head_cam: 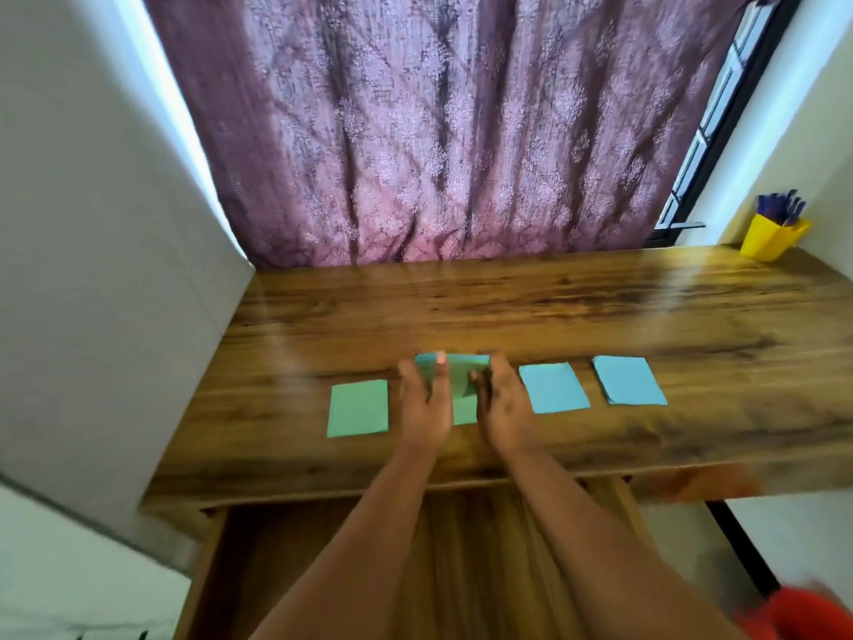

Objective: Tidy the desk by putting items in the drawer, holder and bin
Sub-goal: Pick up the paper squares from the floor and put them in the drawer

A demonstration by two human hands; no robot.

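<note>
the surface (554, 307) is glossy, streaky-grained wood, as is the open drawer (461, 547). matt green paper pad (359, 408) and blue paper pads (554, 388). smooth yellow plastic holder (771, 240). crinkled patterned cloth curtain (438, 131).

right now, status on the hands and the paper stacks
Both hands, left and right, gripping the middle green stack. Three other stacks flat on desk. Drawer open below. Nothing in the way.

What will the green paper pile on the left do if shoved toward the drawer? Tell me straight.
The green paper pile looks thin and flat, so it is probably light and would slide easily on the glossy desk. Being loose sheets, it may fan apart. Lifted by one edge, it would likely droop.
</note>
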